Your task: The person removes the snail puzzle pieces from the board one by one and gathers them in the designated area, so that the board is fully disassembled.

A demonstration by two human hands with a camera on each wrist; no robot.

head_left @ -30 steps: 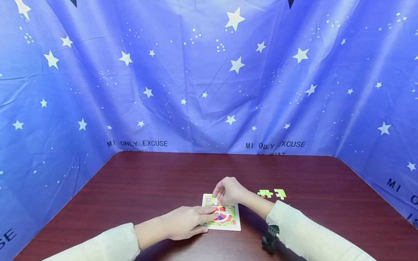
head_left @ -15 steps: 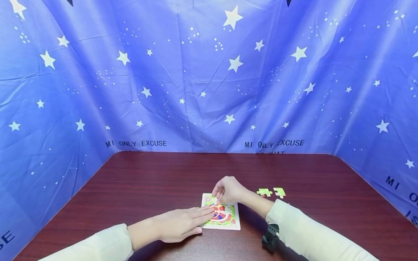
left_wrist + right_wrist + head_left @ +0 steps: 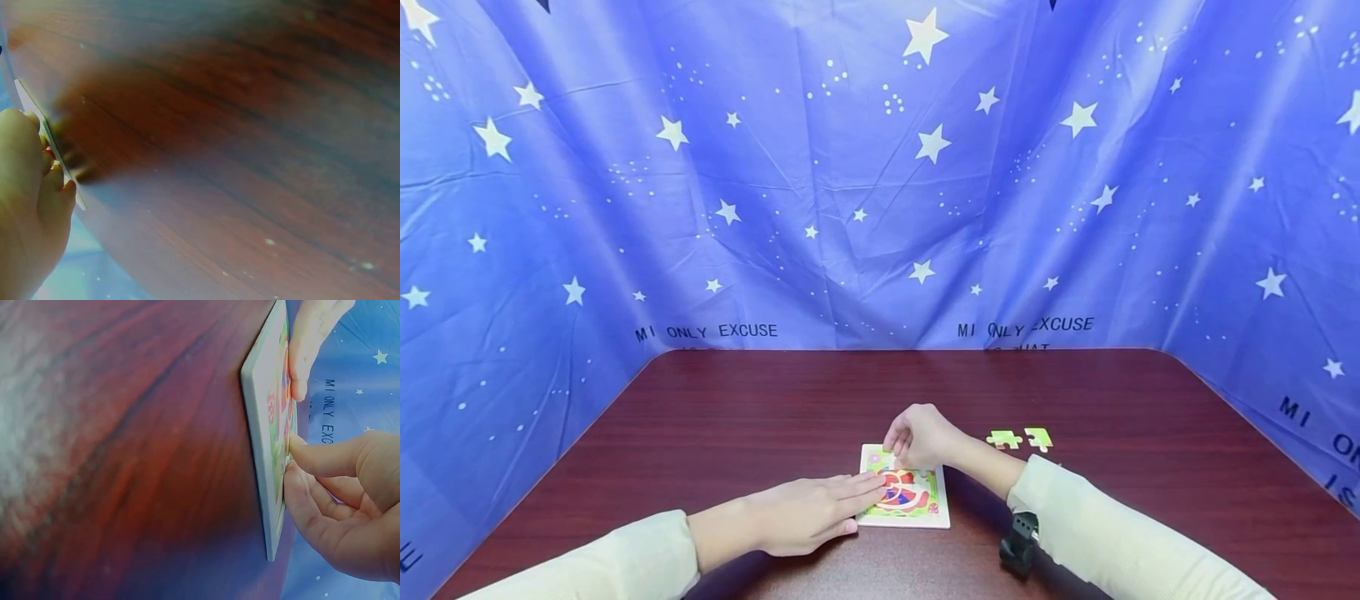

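A jigsaw puzzle board (image 3: pixel 942 510) with a white frame and a colourful red, blue and green picture lies flat on the table. My left hand (image 3: pixel 808 512) rests on its left side, fingers straight and fingertips on the picture. Over the upper part of the board, my right hand (image 3: pixel 922 437) has thumb and fingers bent down to the picture. In the right wrist view, that hand (image 3: pixel 344 494) pinches at a puzzle piece (image 3: pixel 289 460) on the board's surface; the fingers hide most of it. The left wrist view shows the left hand (image 3: pixel 28 194) at the board's edge (image 3: pixel 57 150).
Two loose yellow-green puzzle pieces, a left one (image 3: pixel 1004 439) and a right one (image 3: pixel 1039 439), lie on the dark red wooden table (image 3: pixel 760 408) beyond the right forearm. A blue star-printed curtain (image 3: pixel 850 167) encloses the table. A black strap device (image 3: pixel 1018 546) sits at the right wrist.
My left hand has slid slightly left on the board, and its spread fingers have come together. My right hand stays at nearly the same spot. The head view has shifted a little.
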